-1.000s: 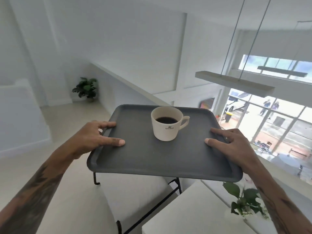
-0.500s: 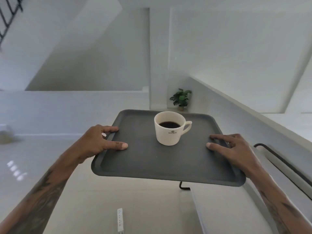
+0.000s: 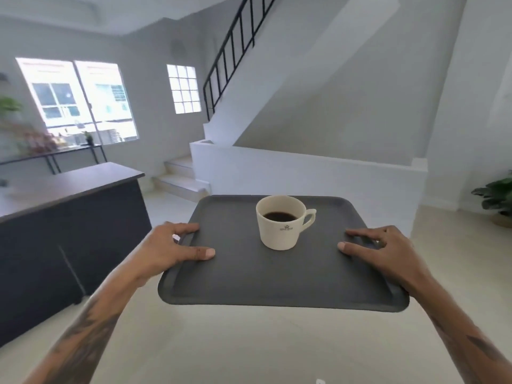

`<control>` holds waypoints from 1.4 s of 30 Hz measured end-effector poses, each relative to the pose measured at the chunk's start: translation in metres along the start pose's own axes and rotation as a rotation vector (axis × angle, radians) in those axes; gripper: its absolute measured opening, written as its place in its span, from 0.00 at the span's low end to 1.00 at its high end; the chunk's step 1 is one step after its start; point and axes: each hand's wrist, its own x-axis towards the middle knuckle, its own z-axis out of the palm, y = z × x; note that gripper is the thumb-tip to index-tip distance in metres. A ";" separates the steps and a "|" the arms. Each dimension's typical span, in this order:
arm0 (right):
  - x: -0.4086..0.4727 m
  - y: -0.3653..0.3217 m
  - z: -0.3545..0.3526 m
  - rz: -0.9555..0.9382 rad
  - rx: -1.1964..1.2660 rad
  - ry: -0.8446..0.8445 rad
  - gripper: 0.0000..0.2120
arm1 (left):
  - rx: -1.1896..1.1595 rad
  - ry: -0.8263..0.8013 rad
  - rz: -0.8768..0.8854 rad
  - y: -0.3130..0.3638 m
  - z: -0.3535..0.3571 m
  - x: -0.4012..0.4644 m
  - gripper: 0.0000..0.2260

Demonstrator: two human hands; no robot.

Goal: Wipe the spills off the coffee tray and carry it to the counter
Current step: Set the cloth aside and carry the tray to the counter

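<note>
The tray [image 3: 277, 275] is in the air in front of the person, carried level, well above the pale floor [image 3: 249, 342]; the left hand [image 3: 169, 252] is closed over the left rim with the thumb flat on the top surface and the fingers curled around the edge, and the right hand [image 3: 388, 253] grips the right rim in the same way; neither hand holds anything else. The cup [image 3: 282, 221] stands upright near the far middle of the tray, with dark coffee quite high inside it and the handle toward the right; the tray surface looks dry and I see no spill on it, so I judge that the wiping is finished and only the carrying remains. The main danger, in my opinion, is the coffee itself: the cup is loose on a smooth surface, so a quick turn or a tilt of the tray could make it slide or splash, and then the tray is dirty again; also the dark counter [image 3: 72, 195] is at the left and not straight ahead, so the tray corner could knock its edge when the person turns toward it. Compared with half a second ago, the view has swung around: then there was only a white wall and a small plant behind the tray; now the staircase [image 3: 235, 42], the windows [image 3: 74, 98] and the counter appear; the grip and the cup's place on the tray are unchanged.
</note>
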 end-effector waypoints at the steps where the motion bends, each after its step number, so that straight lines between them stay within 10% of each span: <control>1: 0.022 -0.004 0.019 -0.023 0.017 -0.037 0.21 | 0.006 0.035 -0.027 -0.010 -0.011 0.008 0.37; 18: 0.326 -0.149 0.313 -0.409 0.190 -0.524 0.20 | 0.009 0.596 -0.393 -0.128 -0.154 0.125 0.47; 42: 0.585 -0.437 0.820 -0.580 0.242 -0.707 0.23 | 0.055 0.745 -0.549 -0.404 -0.505 0.403 0.46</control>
